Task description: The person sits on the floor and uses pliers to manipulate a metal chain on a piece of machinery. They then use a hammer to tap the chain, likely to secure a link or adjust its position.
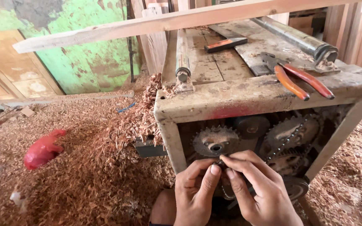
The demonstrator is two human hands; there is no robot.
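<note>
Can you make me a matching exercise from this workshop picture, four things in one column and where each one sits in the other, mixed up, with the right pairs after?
Things:
1. pliers
2. hammer
3. red bag
4. toothed sprocket

Places:
A. on the wood shavings on the floor, left of the machine
B. inside the machine's open side, just above both hands
C. on the machine's top near its front edge, orange handles toward the camera
D. farther back on the machine's top, under the long plank

Pairs: 1-C, 2-D, 3-A, 4-B
</note>
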